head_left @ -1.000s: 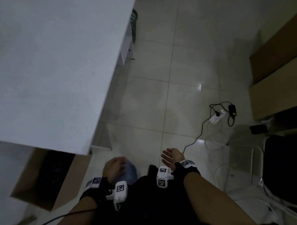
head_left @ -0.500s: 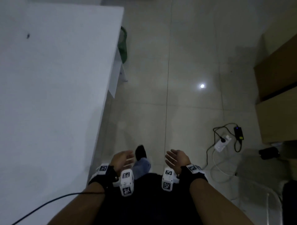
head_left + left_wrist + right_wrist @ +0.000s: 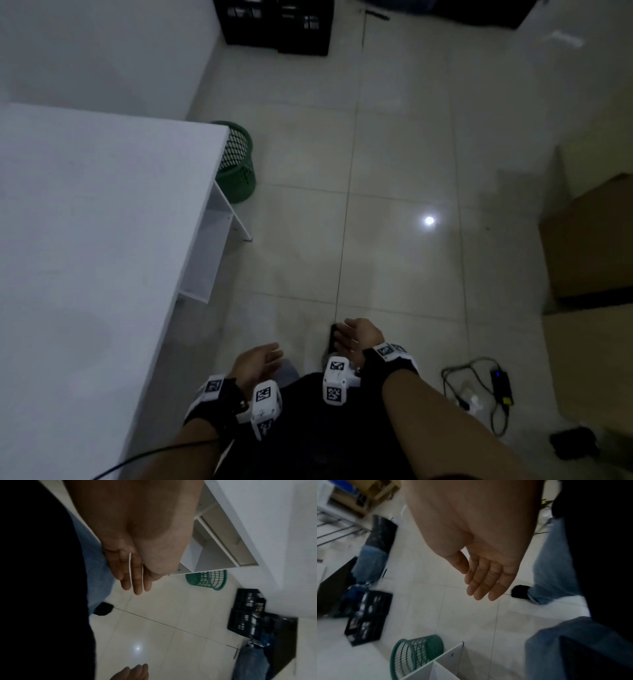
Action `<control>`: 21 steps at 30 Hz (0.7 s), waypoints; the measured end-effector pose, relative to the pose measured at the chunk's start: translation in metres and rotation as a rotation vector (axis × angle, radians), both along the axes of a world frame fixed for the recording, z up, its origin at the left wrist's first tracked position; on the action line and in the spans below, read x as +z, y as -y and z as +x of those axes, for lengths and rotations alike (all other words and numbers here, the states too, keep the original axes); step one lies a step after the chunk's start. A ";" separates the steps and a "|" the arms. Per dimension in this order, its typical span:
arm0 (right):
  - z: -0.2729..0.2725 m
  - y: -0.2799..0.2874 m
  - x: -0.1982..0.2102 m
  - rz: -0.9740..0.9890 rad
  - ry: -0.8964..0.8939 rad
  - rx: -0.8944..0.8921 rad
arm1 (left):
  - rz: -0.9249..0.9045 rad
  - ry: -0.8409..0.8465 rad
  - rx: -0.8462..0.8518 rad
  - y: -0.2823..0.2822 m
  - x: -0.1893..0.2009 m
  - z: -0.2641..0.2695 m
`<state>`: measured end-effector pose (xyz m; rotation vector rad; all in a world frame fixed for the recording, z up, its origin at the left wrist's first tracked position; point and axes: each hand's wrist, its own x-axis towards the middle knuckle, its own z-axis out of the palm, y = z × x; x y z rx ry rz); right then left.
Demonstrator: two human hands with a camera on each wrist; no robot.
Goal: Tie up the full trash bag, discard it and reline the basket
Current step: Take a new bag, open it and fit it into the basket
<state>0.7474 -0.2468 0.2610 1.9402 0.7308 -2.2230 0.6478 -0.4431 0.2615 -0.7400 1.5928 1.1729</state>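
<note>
A green mesh basket (image 3: 236, 161) stands on the tiled floor at the far corner of the white table (image 3: 85, 240), partly tucked under it. The wrist views show the basket (image 3: 207, 580) (image 3: 416, 654) with bare mesh and no liner visible. My left hand (image 3: 260, 359) hangs low beside my leg, its fingers (image 3: 135, 580) straight and holding nothing. My right hand (image 3: 356, 335) is a little ahead, its fingers (image 3: 484, 585) relaxed and empty. Both hands are well short of the basket. No trash bag is in view.
Black plastic crates (image 3: 277, 27) sit by the far wall, beyond the basket. Cardboard boxes (image 3: 589, 240) line the right side. A power strip with a tangled cable (image 3: 479, 394) lies on the floor at my right. Open tiled floor runs between the table and the boxes.
I have moved forward along the table, and the basket has come from the top edge well into view. Both hands stay low and empty.
</note>
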 end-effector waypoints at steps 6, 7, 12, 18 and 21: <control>-0.111 -0.100 0.012 0.131 -0.027 0.229 | 0.099 -0.049 0.244 -0.087 0.028 -0.060; -0.130 -0.109 0.015 0.126 -0.049 0.276 | 0.099 -0.063 0.260 -0.093 0.031 -0.068; -0.235 -0.153 0.018 0.164 -0.122 0.562 | 0.044 -0.163 0.396 -0.125 0.023 -0.118; -0.324 -0.176 0.024 0.331 -0.231 0.913 | 0.020 -0.315 0.551 -0.167 0.038 -0.174; -0.365 -0.168 0.044 0.438 -0.394 1.111 | -0.048 -0.411 0.585 -0.181 0.050 -0.197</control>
